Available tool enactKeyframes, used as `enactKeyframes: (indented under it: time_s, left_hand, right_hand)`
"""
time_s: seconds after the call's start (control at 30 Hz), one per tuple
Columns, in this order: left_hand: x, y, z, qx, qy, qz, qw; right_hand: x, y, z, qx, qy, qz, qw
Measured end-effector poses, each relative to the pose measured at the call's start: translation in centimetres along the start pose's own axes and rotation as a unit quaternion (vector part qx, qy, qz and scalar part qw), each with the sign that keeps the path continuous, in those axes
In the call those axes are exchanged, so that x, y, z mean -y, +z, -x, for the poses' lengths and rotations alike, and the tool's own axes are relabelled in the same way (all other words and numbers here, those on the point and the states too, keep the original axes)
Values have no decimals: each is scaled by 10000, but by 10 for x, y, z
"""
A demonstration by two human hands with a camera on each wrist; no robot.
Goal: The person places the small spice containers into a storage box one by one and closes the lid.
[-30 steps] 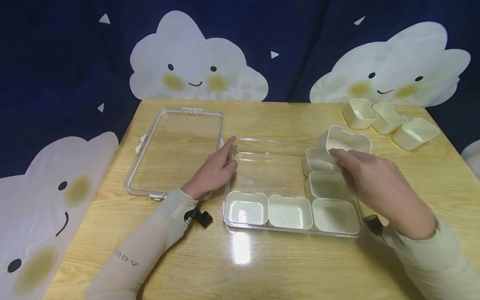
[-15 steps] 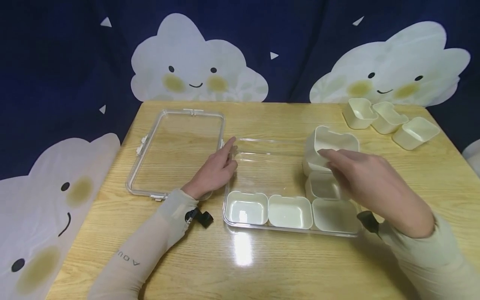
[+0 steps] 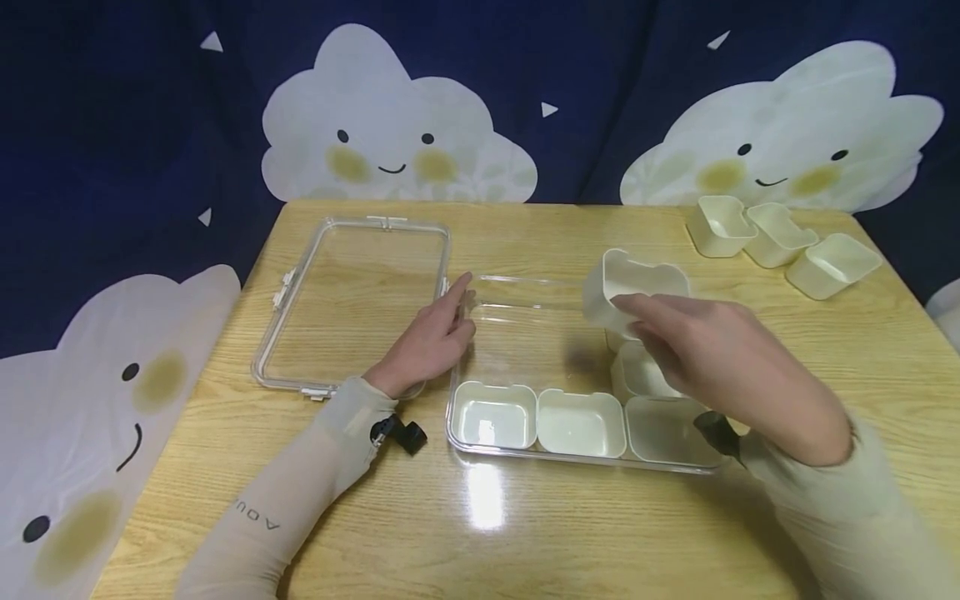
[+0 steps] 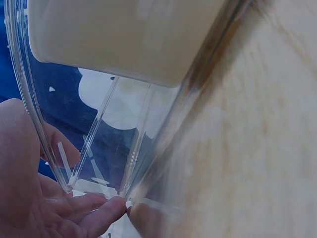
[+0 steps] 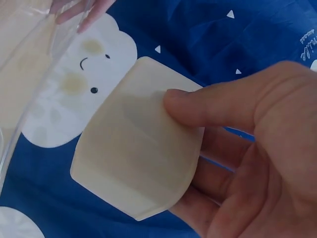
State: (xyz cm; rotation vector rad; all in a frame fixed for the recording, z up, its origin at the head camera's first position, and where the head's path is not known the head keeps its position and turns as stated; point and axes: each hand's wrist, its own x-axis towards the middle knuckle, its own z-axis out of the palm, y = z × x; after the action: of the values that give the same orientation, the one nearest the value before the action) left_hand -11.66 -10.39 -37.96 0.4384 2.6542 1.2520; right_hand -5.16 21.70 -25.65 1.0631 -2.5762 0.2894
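My right hand (image 3: 712,350) pinches a small cream plastic bin (image 3: 645,279) by its wall, thumb on one side and fingers on the other. The bin is held over the back right of a clear plastic box (image 3: 585,462), overlapping a bin behind it. In the right wrist view, the thumb presses the flat face of the held bin (image 5: 138,139). At the box's left side, my left hand (image 3: 431,337) grips the clear wall. Its fingers (image 4: 101,215) lie along the corner in the left wrist view. Several cream bins (image 3: 581,423) line the box's front and right sides.
A clear lid (image 3: 273,354) with white clips lies flat left of the box. Three more cream bins (image 3: 832,267) stand at the table's back right corner. A dark blue curtain (image 3: 585,50) with clouds hangs behind the wooden table (image 3: 570,542).
My right hand has carried the cream bin leftward, from the box's right edge toward its middle. My left hand keeps its place on the box.
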Motion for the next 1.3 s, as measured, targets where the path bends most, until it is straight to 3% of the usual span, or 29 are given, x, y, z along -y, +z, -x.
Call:
enactKeyframes:
  time_s: [0.33,0.6,0.83,1.07,1.3]
  left_hand:
    - [-1,-1,0,-16,-25,-56,10000]
    - [-2,1,0,14,-71,227,9997]
    - [-2,1,0,35,-99,219,9997]
    - [-1,0,0,14,-118,205,9997]
    - [-1,0,1,27,-126,281,9995]
  right_hand:
    - [3,19,-7,306,-37,-271,9992]
    - [7,32,-10,555,-117,-336,9978]
    - [13,40,-13,1014,-2,-259,9945]
    - [18,48,-17,1672,246,-241,9853]
    - [19,55,-16,1781,143,-266,9835]
